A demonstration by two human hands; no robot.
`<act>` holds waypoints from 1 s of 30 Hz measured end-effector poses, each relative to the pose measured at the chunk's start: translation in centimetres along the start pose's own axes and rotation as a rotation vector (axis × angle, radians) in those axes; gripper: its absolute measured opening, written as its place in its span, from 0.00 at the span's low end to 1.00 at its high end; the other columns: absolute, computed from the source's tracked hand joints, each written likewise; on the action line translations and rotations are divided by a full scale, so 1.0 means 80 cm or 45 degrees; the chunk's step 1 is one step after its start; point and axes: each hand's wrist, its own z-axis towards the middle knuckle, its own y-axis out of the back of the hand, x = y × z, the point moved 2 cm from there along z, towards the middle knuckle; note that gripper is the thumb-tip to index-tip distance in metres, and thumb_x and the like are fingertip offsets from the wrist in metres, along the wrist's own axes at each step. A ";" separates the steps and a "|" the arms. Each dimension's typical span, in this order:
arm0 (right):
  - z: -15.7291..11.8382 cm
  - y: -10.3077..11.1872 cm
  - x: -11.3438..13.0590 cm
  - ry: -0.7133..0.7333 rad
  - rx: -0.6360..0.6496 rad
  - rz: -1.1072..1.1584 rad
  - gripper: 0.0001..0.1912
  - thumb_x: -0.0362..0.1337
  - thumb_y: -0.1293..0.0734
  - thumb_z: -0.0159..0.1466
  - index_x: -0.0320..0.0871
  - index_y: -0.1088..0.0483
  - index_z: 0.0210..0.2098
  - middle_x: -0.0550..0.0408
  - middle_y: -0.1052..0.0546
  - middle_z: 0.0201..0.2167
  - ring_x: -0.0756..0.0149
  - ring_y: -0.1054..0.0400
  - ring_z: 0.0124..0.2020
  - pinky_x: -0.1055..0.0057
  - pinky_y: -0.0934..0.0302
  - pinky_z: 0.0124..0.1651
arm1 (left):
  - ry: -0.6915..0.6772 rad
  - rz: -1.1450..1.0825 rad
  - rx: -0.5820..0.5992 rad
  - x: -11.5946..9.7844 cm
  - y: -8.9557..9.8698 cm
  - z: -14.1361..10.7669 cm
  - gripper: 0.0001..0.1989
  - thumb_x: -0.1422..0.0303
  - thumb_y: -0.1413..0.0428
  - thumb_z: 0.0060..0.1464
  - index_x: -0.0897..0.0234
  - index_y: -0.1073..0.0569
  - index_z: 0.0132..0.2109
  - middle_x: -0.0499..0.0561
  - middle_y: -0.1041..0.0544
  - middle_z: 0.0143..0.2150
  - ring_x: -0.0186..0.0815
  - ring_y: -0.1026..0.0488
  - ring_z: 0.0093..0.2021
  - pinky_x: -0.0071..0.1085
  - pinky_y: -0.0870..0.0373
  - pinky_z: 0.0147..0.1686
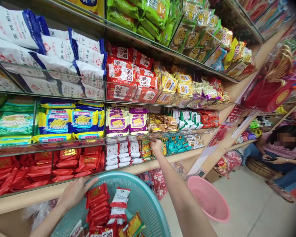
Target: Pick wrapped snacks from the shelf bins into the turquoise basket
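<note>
My left hand (75, 191) grips the rim of a teal plastic basket (160, 207), its thumb lying along the edge. Inside the basket are red packets (98, 205), white packets with red ends (119, 204) and a few yellow-and-green packets (135, 225). With the arm stretched forward, my right hand (156, 146) is in a lower-shelf compartment beside small yellow-and-green packets (146, 150). Its fingers are mostly hidden, so what they hold cannot be seen. White packets (123, 154) lie just left of that hand, and teal packets (177, 144) to its right.
Glass-fronted shelves hold soda biscuits (138, 121), red bags (120, 74) and white-and-blue bags (61, 49). A pink basin (208, 199) stands on the tiled floor (251, 210). At the right, a person (283, 144) sits low beside a shelf, near a bag of packets (228, 163).
</note>
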 end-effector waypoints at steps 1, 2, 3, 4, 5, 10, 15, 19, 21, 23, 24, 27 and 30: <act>-0.001 -0.001 0.000 -0.008 -0.007 -0.014 0.16 0.41 0.36 0.57 0.37 0.22 0.35 0.41 0.20 0.33 0.60 0.29 0.34 0.72 0.39 0.35 | 0.004 -0.007 0.004 0.000 0.000 0.000 0.20 0.54 0.58 0.55 0.57 0.26 0.43 0.54 0.20 0.41 0.48 0.26 0.47 0.36 0.32 0.41; -0.001 -0.001 0.001 -0.018 -0.012 -0.028 0.16 0.41 0.36 0.57 0.36 0.22 0.36 0.40 0.20 0.33 0.59 0.28 0.34 0.72 0.39 0.35 | 0.009 -0.017 0.003 0.001 -0.001 0.000 0.21 0.53 0.59 0.56 0.58 0.27 0.44 0.55 0.21 0.42 0.49 0.26 0.48 0.37 0.33 0.42; -0.001 -0.001 0.002 -0.029 -0.017 -0.044 0.16 0.41 0.37 0.58 0.36 0.22 0.35 0.38 0.21 0.34 0.58 0.28 0.35 0.71 0.39 0.35 | 0.016 -0.028 0.001 0.001 -0.001 0.000 0.22 0.52 0.59 0.56 0.58 0.27 0.44 0.56 0.21 0.43 0.49 0.26 0.49 0.37 0.33 0.42; -0.001 0.000 0.003 -0.041 -0.022 -0.060 0.16 0.40 0.37 0.58 0.36 0.22 0.35 0.37 0.21 0.35 0.57 0.28 0.35 0.71 0.39 0.35 | 0.025 -0.042 -0.001 0.002 -0.002 -0.001 0.23 0.51 0.59 0.56 0.59 0.28 0.45 0.56 0.21 0.44 0.49 0.27 0.49 0.37 0.33 0.43; 0.000 0.001 0.004 -0.054 -0.025 -0.077 0.16 0.40 0.36 0.58 0.36 0.22 0.35 0.35 0.21 0.35 0.56 0.28 0.35 0.70 0.39 0.35 | 0.032 -0.053 -0.005 0.003 -0.003 -0.001 0.24 0.49 0.59 0.55 0.59 0.28 0.46 0.56 0.21 0.45 0.49 0.27 0.50 0.37 0.33 0.43; 0.003 0.005 0.008 -0.081 -0.015 -0.146 0.14 0.39 0.35 0.57 0.35 0.22 0.36 0.32 0.22 0.37 0.52 0.27 0.37 0.68 0.40 0.33 | 0.037 -0.084 -0.008 0.006 -0.006 -0.001 0.27 0.46 0.60 0.55 0.59 0.28 0.44 0.57 0.21 0.43 0.50 0.27 0.49 0.38 0.33 0.43; 0.001 0.006 0.008 -0.066 0.019 -0.152 0.13 0.40 0.34 0.56 0.37 0.22 0.32 0.34 0.22 0.36 0.51 0.27 0.37 0.68 0.42 0.33 | 0.040 -0.114 -0.058 0.005 -0.004 -0.003 0.25 0.46 0.58 0.54 0.57 0.26 0.43 0.55 0.20 0.42 0.47 0.25 0.47 0.35 0.32 0.42; -0.001 0.004 0.004 -0.055 0.027 -0.096 0.12 0.39 0.35 0.56 0.38 0.22 0.30 0.35 0.22 0.34 0.55 0.28 0.35 0.69 0.43 0.32 | 0.035 -0.132 -0.074 0.002 -0.001 -0.004 0.24 0.46 0.57 0.54 0.56 0.25 0.42 0.55 0.20 0.42 0.46 0.25 0.47 0.34 0.32 0.42; -0.002 0.002 0.001 -0.054 0.026 -0.045 0.12 0.39 0.35 0.56 0.38 0.22 0.29 0.37 0.21 0.32 0.58 0.28 0.32 0.70 0.43 0.32 | 0.033 -0.131 -0.067 0.001 -0.001 -0.005 0.24 0.46 0.57 0.54 0.56 0.25 0.43 0.54 0.20 0.44 0.47 0.25 0.48 0.34 0.32 0.43; -0.004 0.000 -0.002 -0.057 0.021 0.018 0.13 0.39 0.36 0.55 0.38 0.22 0.29 0.41 0.21 0.30 0.61 0.30 0.30 0.71 0.43 0.32 | 0.023 -0.119 -0.055 0.000 0.000 -0.005 0.25 0.46 0.57 0.54 0.56 0.26 0.43 0.54 0.21 0.45 0.47 0.26 0.48 0.35 0.32 0.43; -0.004 0.000 -0.004 -0.060 0.014 0.052 0.13 0.39 0.37 0.55 0.38 0.22 0.29 0.42 0.21 0.29 0.61 0.30 0.29 0.72 0.43 0.31 | 0.017 -0.112 -0.046 -0.001 0.000 -0.005 0.25 0.46 0.58 0.54 0.57 0.26 0.43 0.55 0.21 0.45 0.48 0.26 0.48 0.35 0.33 0.43; -0.007 0.002 -0.009 -0.076 -0.014 0.157 0.13 0.39 0.37 0.53 0.37 0.24 0.28 0.46 0.22 0.27 0.63 0.32 0.28 0.72 0.42 0.32 | 0.012 -0.090 -0.017 -0.003 0.001 -0.006 0.27 0.46 0.60 0.55 0.58 0.27 0.45 0.57 0.21 0.46 0.50 0.27 0.49 0.38 0.33 0.44; -0.013 0.008 -0.011 -0.098 -0.034 0.271 0.10 0.38 0.37 0.50 0.39 0.27 0.23 0.50 0.23 0.24 0.64 0.32 0.27 0.72 0.41 0.33 | 0.031 -0.057 -0.004 -0.006 0.003 -0.008 0.28 0.45 0.61 0.55 0.59 0.28 0.46 0.58 0.21 0.45 0.52 0.27 0.49 0.40 0.33 0.43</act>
